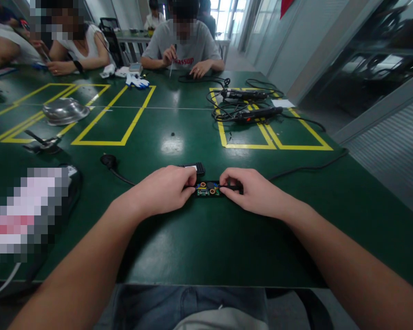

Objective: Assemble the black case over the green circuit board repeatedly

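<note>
Green tabletop (174, 256): circuit board (208, 189) lies lengthwise, left to right.

Bare arms out front, both hands pinching away
So the left forearm (86, 256) slants in from the lower left, the right forearm (344, 252) from the lower right, and the left grip (167, 189) and right grip (251, 189) end up facing each other, close but not touching. Backs are mostly up, each thumb nearer the body, tip drawn in toward a bent index finger. Pretty even pose tbh, though the other fingers are mostly hidden behind, so can't really tell how they're curled.
</note>
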Demonstrator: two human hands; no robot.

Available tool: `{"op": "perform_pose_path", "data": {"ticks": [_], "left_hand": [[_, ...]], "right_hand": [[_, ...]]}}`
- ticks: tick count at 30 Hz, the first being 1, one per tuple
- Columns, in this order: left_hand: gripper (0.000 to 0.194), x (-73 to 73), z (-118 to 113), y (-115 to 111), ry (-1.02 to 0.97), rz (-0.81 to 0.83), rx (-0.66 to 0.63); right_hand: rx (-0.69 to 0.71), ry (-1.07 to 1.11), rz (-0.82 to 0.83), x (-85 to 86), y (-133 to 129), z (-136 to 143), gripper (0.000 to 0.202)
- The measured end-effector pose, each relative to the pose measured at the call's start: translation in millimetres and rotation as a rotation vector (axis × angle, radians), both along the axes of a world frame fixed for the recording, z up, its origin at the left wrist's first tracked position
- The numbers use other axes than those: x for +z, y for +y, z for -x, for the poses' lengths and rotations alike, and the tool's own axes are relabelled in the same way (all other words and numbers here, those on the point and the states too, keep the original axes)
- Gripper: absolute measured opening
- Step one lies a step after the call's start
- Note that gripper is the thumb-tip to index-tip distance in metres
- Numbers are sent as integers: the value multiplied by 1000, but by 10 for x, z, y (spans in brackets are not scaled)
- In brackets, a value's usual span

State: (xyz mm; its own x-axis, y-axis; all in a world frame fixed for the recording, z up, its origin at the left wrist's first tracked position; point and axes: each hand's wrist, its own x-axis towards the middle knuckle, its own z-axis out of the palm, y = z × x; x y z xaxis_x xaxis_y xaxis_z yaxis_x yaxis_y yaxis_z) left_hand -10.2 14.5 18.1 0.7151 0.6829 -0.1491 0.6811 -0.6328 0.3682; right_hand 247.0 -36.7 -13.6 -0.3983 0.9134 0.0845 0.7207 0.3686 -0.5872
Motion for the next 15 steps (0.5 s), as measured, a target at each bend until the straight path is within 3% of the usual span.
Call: {"op": "perform_pose_path", "data": {"ticks": [5, 11, 15], "left_hand": [[12, -28, 0, 22, -63, 50, -8], [11, 58, 24, 28, -179, 80, 8], [11, 87, 41, 34, -156, 127, 2]], "right_hand": [[-16, 27, -39, -33, 7, -15, 5], [-22, 124, -108, 15, -11, -51, 4], [-13, 106, -76, 25, -10, -77, 7]]}}
